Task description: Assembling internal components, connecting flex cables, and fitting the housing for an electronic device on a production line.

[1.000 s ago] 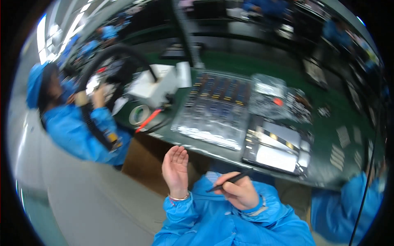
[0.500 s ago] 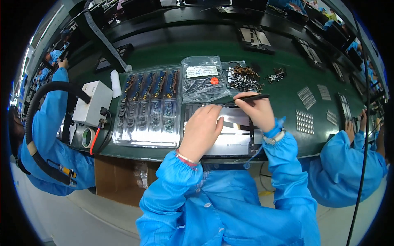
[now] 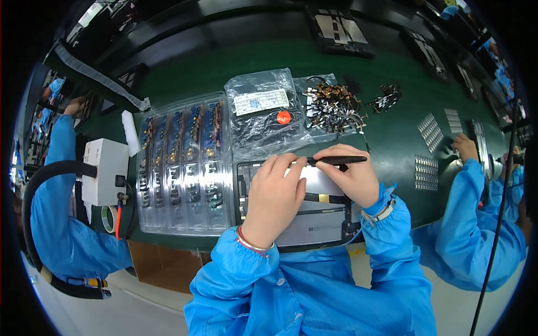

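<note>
An opened tablet-like device [image 3: 316, 234] lies in front of me, with silver panels and dark strips showing inside its black frame. My left hand [image 3: 274, 196] rests over its left part, fingers stretched toward the far edge and thumb apart. My right hand [image 3: 354, 178] is closed on slim black tweezers [image 3: 343, 160], held almost level above the far edge. The tweezers' tip is close to my left fingertips; what it touches there is hidden.
Left of the device stands a clear plastic tray [image 3: 185, 224] of small circuit parts. Beyond lie a plastic bag [image 3: 260, 126] and a heap of flex cables [image 3: 333, 106]. A white box [image 3: 106, 171] with a black hose is farther left. Co-workers' blue sleeves [image 3: 465, 196] flank me.
The view has shifted, so the bench and device sit lower in it. My left fingers have come closer to the tweezers' tip. The right-hand co-worker's hand has reached farther over the bench.
</note>
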`<action>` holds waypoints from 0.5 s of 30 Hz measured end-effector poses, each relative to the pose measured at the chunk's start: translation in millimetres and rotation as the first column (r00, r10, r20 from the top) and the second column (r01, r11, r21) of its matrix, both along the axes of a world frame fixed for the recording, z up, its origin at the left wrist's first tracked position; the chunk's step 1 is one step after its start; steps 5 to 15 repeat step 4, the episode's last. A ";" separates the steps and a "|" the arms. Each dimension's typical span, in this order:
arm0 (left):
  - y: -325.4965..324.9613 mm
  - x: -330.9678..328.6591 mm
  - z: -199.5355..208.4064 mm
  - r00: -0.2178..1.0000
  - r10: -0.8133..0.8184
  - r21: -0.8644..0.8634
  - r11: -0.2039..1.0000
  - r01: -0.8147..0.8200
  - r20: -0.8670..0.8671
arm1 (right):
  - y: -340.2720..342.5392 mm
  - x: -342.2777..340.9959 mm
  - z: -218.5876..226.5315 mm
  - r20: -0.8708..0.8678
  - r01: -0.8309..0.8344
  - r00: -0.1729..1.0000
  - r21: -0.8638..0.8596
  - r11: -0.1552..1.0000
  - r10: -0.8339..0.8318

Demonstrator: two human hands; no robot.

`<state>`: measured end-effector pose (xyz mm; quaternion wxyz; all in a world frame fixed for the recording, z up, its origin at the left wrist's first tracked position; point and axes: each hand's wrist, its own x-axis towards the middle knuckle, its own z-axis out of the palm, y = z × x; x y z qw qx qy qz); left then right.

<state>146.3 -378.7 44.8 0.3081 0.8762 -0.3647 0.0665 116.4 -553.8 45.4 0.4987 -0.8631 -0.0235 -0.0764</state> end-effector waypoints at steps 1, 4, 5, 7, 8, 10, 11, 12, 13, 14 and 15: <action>-0.4 -0.9 -0.7 1.000 -0.015 0.034 0.999 0.015 0.007 | 0.0 -0.5 3.1 -0.024 -0.006 1.000 0.015 1.000 0.006; -2.7 -0.7 -6.0 1.000 0.010 0.096 0.995 -0.012 0.021 | -0.4 0.4 1.2 -0.017 0.010 1.000 -0.002 1.000 -0.010; -2.7 -0.7 -6.0 1.000 0.010 0.096 0.995 -0.012 0.021 | -0.4 0.4 1.2 -0.017 0.010 1.000 -0.002 1.000 -0.010; -2.7 -0.7 -6.0 1.000 0.010 0.096 0.995 -0.012 0.021 | -0.4 0.4 1.2 -0.017 0.010 1.000 -0.002 1.000 -0.010; -2.7 -0.7 -6.0 1.000 0.010 0.096 0.995 -0.012 0.021 | -0.4 0.4 1.2 -0.017 0.010 1.000 -0.002 1.000 -0.010; -2.7 -0.7 -6.0 1.000 0.010 0.096 0.995 -0.012 0.021 | -0.4 0.4 1.2 -0.017 0.010 1.000 -0.002 1.000 -0.010; -2.7 -0.7 -6.0 1.000 0.010 0.096 0.995 -0.012 0.021 | -0.4 0.4 1.2 -0.017 0.010 1.000 -0.002 1.000 -0.010; -2.7 -0.7 -6.0 1.000 0.010 0.096 0.995 -0.012 0.021 | -0.4 0.4 1.2 -0.017 0.010 1.000 -0.002 1.000 -0.010; -2.7 -0.7 -6.0 1.000 0.010 0.096 0.995 -0.012 0.021 | -0.4 0.4 1.2 -0.017 0.010 1.000 -0.002 1.000 -0.010; -2.7 -0.7 -6.0 1.000 0.010 0.096 0.995 -0.012 0.021 | -0.4 0.4 1.2 -0.017 0.010 1.000 -0.002 1.000 -0.010; -2.7 -0.7 -6.0 1.000 0.010 0.096 0.995 -0.012 0.021 | -0.4 0.4 1.2 -0.017 0.010 1.000 -0.002 1.000 -0.010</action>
